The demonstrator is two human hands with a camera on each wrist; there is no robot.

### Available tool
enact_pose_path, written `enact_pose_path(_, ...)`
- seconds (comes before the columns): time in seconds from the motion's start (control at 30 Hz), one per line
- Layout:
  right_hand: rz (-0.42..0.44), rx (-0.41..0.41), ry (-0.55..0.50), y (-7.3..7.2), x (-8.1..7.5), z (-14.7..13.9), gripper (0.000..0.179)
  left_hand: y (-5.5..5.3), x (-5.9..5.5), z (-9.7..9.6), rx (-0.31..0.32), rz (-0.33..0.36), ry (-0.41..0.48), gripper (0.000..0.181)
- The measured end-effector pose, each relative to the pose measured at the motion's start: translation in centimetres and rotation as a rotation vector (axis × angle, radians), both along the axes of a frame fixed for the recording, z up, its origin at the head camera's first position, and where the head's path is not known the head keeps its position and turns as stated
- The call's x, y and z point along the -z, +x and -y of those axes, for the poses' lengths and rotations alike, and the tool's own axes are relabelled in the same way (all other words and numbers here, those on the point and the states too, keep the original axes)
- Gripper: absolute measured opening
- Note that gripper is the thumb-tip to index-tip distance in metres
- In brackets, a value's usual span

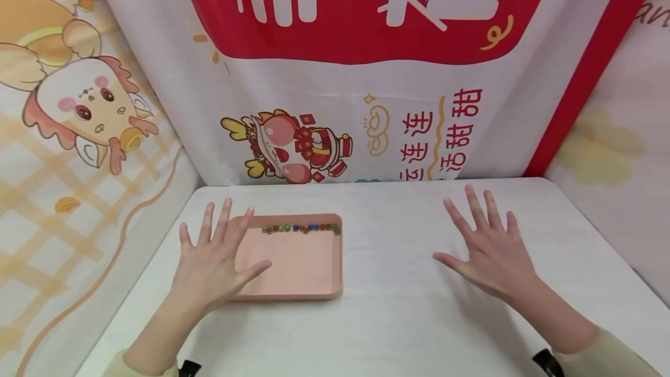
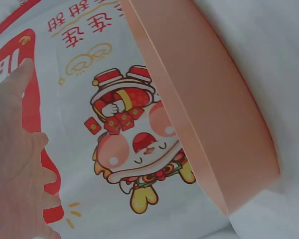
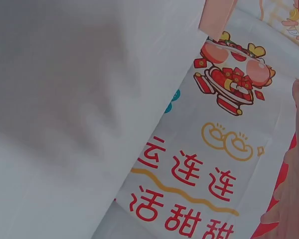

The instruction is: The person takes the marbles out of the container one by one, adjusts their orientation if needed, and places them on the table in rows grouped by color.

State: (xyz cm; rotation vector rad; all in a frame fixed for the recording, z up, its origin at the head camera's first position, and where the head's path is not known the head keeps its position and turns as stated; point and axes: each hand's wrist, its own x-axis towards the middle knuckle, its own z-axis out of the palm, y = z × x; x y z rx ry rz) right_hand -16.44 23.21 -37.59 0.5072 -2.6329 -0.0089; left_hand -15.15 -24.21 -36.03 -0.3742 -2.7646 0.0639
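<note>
A shallow pink tray [image 1: 293,297] lies on the left half of the white table, with several small glossy marbles [image 1: 285,228] in green, brown, blue and red lined up along its far side. My left hand [image 1: 209,263] is spread with straight fingers over the tray's left end, covering part of it in the head view. Farther right, my right hand [image 1: 492,249] is spread above the table, holding nothing. In the left wrist view the tray's outer wall [image 2: 209,94] rises beside the left hand [image 2: 15,159]. The right wrist view catches the right hand's edge [image 3: 291,189] and a tray corner [image 3: 217,19].
The white table [image 1: 387,330] ends at a hanging banner [image 1: 335,103] with red and cartoon prints. Printed cloth walls [image 1: 68,191] stand at the left and right sides. Dark straps [image 1: 189,367] show at both wrists.
</note>
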Motion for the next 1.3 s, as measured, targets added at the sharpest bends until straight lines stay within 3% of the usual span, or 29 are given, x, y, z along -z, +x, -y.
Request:
enact_pose_path(0.4, 0.097, -0.046, 0.011, -1.4, -0.1, 2.4, 0.099, -0.7, 0.6, 3.4, -0.022, 0.021, -0.072, 0.101)
enact_pose_path(0.73, 0.096, -0.086, 0.056, -3.3, -0.2, 4.8, 0.1, -1.1, 1.5, 6.4, -0.034, 0.012, -0.04, 0.1)
enact_pose_path(1.0, 0.08, -0.113, 0.052, -4.7, -0.8, 7.1, 0.099, -1.6, 2.6, 8.6, -0.04, 0.104, 0.045, 0.099)
enact_pose_path(1.3, 0.092, -0.169, 0.009, -5.8, -0.6, 8.9, 0.098, -2.2, 3.7, 10.1, -0.012, 0.28, 0.224, 0.099)
